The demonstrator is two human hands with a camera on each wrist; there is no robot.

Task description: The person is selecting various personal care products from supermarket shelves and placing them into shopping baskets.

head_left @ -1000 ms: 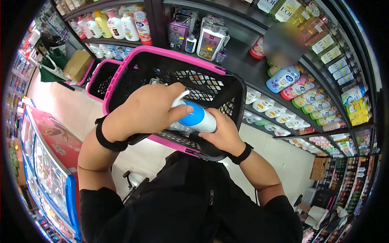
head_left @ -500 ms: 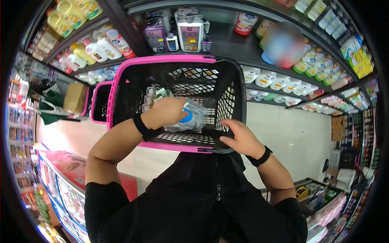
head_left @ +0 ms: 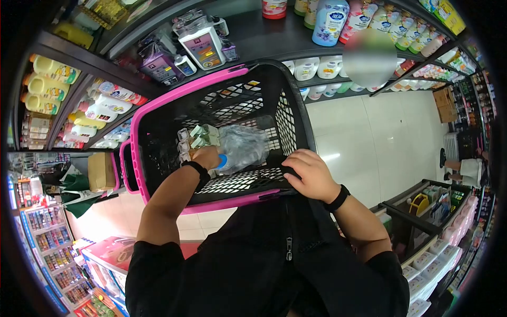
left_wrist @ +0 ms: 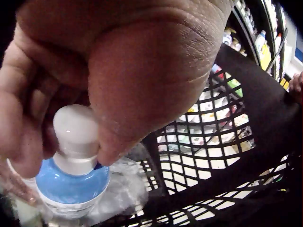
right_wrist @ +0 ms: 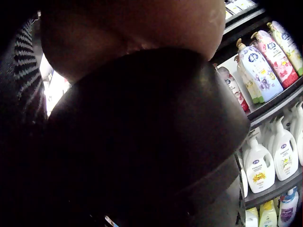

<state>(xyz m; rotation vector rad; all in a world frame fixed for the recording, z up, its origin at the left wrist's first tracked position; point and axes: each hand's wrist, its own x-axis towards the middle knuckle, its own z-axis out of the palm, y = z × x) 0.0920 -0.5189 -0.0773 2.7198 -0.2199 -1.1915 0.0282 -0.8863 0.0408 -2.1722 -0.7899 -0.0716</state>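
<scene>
Down inside a black shopping basket with pink handles (head_left: 232, 202), my left hand (head_left: 207, 157) grips a pump bottle by its neck. The left wrist view shows the bottle's white pump head (left_wrist: 75, 130) and blue shoulder (left_wrist: 71, 184) between thumb and fingers of the left hand (left_wrist: 147, 71). Beside the bottle lies a crumpled clear plastic bag (head_left: 244, 145). Several small clear bottles (head_left: 198, 136) stand at the far side of that hand. My right hand (head_left: 314, 174) rests over the basket's near right corner, its fingers loose and holding no goods.
Behind the basket, a dark shelf (head_left: 253, 45) carries boxed sets and large pump bottles (head_left: 330, 22). White bottles (head_left: 330, 67) line the lower shelf. A second pink-edged basket (head_left: 125, 166) stands at the left. Tiled floor (head_left: 364, 137) and a bin of goods (head_left: 428, 206) lie to the right.
The pump bottle went from both hands down into the basket in the left hand. The right hand let go and came to rest on the basket's corner. The view turned.
</scene>
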